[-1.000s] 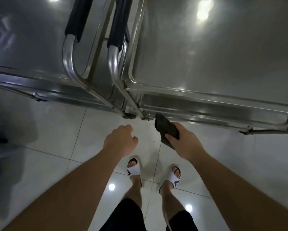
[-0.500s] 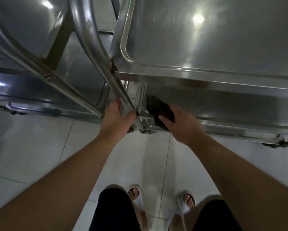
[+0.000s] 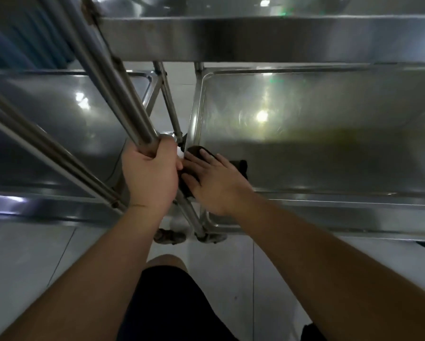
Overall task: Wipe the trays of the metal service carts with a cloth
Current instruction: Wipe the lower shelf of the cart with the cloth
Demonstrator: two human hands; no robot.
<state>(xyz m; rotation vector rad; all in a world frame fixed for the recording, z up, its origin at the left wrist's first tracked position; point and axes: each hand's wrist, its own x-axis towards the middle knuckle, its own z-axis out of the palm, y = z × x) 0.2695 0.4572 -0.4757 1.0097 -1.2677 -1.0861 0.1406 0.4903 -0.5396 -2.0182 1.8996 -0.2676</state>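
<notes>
Steel gleamed all round: two metal service carts stood side by side, and the lower tray [image 3: 329, 134] of the right-hand cart lay open to view beneath the edge of its upper tray [image 3: 255, 38]. The right hand [image 3: 216, 183] lay flat with its fingers straight and slightly spread, pressing a dark cloth [image 3: 241, 166] onto the lower tray at its near left corner, close against the left rim. Most of the cloth was hidden under the palm; dark edges showed past the fingertips and to the right of the hand. The left hand [image 3: 151, 173] was curled tight round the slanted frame tube [image 3: 122, 104] of that cart, just beside the tray's left rim. The neighbouring cart's tray [image 3: 46, 124] lay to the left. Black shorts [image 3: 172, 303] showed below, above pale floor tiles [image 3: 34, 262].
</notes>
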